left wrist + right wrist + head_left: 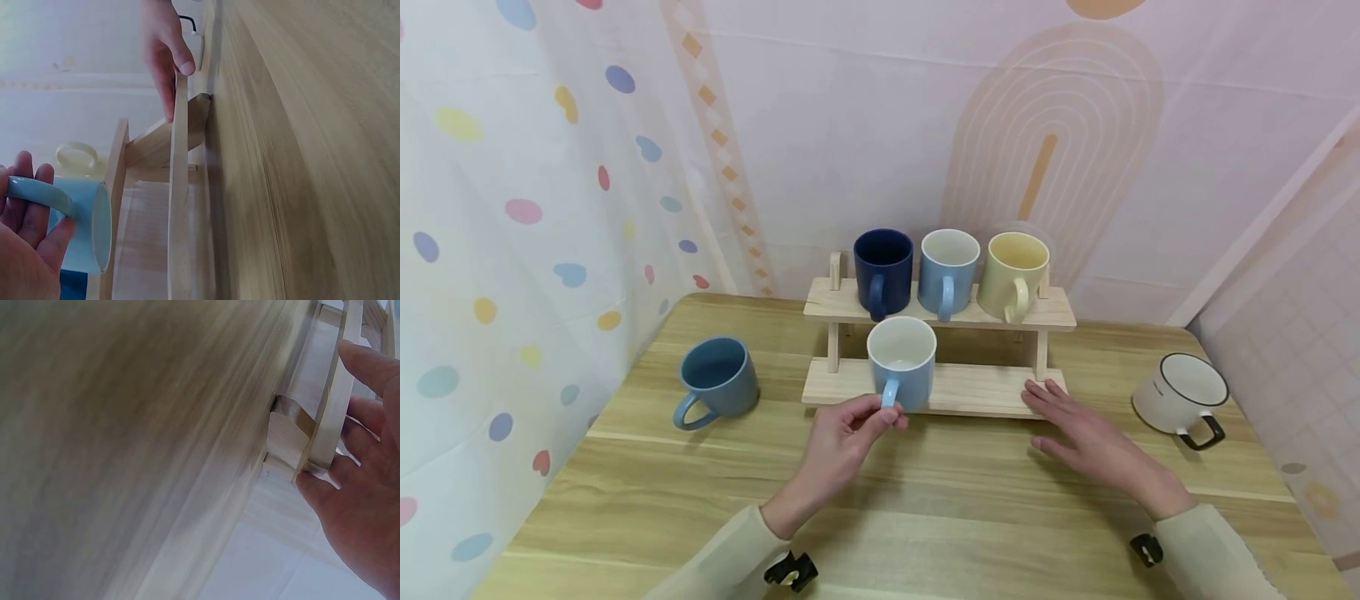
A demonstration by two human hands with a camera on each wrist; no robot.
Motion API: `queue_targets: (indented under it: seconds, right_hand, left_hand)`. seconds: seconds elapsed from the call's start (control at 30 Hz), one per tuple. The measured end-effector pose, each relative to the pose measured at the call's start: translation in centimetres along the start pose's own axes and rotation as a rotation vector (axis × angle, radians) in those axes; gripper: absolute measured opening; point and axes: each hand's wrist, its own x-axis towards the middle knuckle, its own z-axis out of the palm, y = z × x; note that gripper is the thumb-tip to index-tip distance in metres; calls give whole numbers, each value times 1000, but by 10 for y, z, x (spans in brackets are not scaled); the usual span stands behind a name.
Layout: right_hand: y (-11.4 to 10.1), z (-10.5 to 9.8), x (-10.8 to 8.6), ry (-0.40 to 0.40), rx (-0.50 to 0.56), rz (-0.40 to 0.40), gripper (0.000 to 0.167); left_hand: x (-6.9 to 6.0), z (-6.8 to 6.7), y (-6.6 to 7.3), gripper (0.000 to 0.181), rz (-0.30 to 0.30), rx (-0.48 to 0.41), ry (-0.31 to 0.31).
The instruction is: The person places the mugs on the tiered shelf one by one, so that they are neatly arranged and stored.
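Note:
My left hand point(846, 437) pinches the handle of a light blue mug point(912, 379) with a white inside, upright in front of the two-tier wooden rack point(981, 390). In the left wrist view, the same mug point(87, 234) is clear of the lower board. My right hand point(1093, 437) touches the right end of that lower board, its fingers fairly straight. On the upper board, a dark blue mug point(887, 271), another light blue mug point(946, 267) and a pale yellow mug point(1011, 271) stand in a row, handles forward.
A teal-blue mug point(722, 383) stands on the wooden table point(955, 517) to the left of the rack. To the right is a white mug point(1172, 400) with a black rim and handle. Patterned curtains point(850, 150) hang behind the table and along both sides.

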Motion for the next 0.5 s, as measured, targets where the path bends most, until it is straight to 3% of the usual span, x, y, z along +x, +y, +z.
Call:
queue_targets:
  seconds: [0.5]
  right_hand:
    - [0,0,0,5,0,3,65]
  left_hand:
    - [15,15,-15,17,-10,-10,88]
